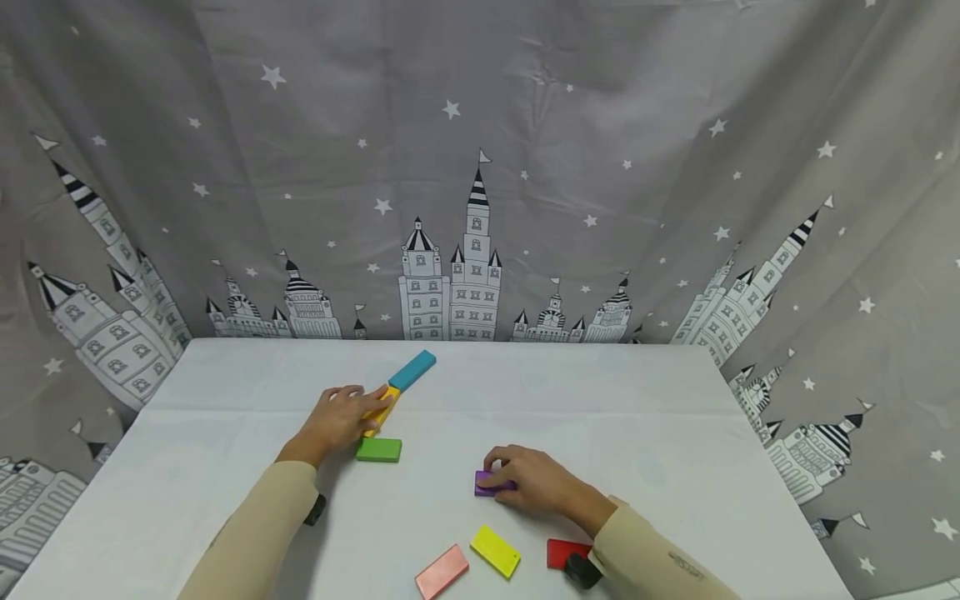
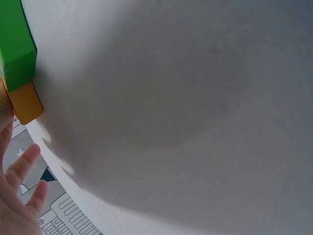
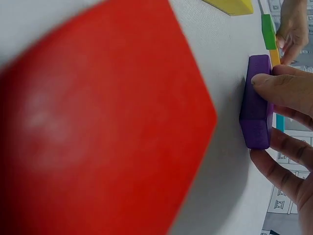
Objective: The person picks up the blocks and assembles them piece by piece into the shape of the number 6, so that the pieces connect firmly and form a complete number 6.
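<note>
My left hand (image 1: 339, 421) grips an orange block (image 2: 27, 103), its fingers reaching over the block. The orange block lies slantwise between a blue block (image 1: 412, 371) at its far end and a green block (image 1: 378, 451) at its near end, forming a bent line. Nearer and to the right, my right hand (image 1: 538, 483) pinches a purple block (image 3: 256, 105). In the right wrist view the thumb presses one long face, while the other fingers are behind it and at its end. The purple block is apart from the line.
Near the front of the white table (image 1: 637, 417) lie a pink block (image 1: 442, 572), a yellow block (image 1: 495, 552) and a red block (image 1: 566, 552). The right forearm and wrist camera partly cover the red one. A grey curtain (image 1: 570, 125) with castles hangs behind.
</note>
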Tool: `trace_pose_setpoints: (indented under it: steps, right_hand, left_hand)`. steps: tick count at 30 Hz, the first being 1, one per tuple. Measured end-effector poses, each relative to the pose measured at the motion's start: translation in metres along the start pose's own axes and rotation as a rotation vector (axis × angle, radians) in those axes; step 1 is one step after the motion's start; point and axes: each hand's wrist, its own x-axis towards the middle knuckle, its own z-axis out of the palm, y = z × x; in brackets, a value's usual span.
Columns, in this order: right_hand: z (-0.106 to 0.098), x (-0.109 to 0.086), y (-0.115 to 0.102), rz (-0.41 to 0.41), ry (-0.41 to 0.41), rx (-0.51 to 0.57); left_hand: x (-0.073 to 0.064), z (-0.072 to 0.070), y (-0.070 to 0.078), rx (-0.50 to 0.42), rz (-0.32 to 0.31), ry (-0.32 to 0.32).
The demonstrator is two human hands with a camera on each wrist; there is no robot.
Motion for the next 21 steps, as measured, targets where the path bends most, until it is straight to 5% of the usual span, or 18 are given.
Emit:
trace_pose_setpoints:
  steps: [21]
  right_hand:
    - [0.000, 0.028, -0.007, -0.041, -0.023, -0.070]
  left_hand:
    - [-0.001, 0.001, 0.001, -0.006, -0.011, -0.006]
